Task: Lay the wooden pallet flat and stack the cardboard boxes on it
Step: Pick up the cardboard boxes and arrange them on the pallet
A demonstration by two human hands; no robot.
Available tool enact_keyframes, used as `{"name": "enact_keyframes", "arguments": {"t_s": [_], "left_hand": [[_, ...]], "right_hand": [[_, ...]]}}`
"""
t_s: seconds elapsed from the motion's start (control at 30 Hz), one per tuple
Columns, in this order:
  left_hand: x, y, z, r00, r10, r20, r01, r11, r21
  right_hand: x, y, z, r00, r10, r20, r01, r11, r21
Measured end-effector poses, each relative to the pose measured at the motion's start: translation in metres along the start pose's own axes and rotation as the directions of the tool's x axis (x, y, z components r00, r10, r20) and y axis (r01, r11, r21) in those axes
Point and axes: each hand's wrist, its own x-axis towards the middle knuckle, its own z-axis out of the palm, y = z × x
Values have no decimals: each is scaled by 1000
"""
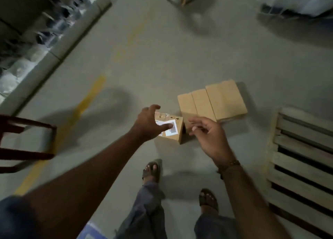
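Both hands, left (150, 122) and right (210, 136), spread loose above labelled box (172, 130); pallet (302, 163) flat at floor's right edge

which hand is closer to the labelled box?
Left. The left hand lies over the labelled box, its thumb across the white label. The right hand hovers just to the box's right, apart from it, holding nothing.

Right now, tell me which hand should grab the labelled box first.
Left, probably. The left hand is spread over the labelled box, its fingers on the white label. The right hand hovers beside it, fingers loosely curled, holding nothing.
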Motion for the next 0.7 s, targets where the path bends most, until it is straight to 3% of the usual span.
{"name": "enact_keyframes", "arguments": {"t_s": [0.13,0.2,0.33,0.5,0.63,0.7], "left_hand": [[131,-65,95,991,84,108,-101,981,164],[179,-96,145,968,104,228,-176,929,326],[237,-156,217,877,145,458,-441,624,646],[275,-197,248,821,345,455,-569,439,695],[284,-196,241,792,414,449,-599,380,705],[276,-190,230,807,411,424,-581,421,697]], "right_hand": [[81,113,61,990,128,-63,-125,991,50],[107,163,82,979,182,-95,-179,983,47],[137,245,106,951,283,-122,-281,959,36],[145,319,130,941,313,-129,-313,950,19],[155,341,143,921,366,-130,-349,927,138],[161,339,146,888,435,-148,-396,888,232]]}}
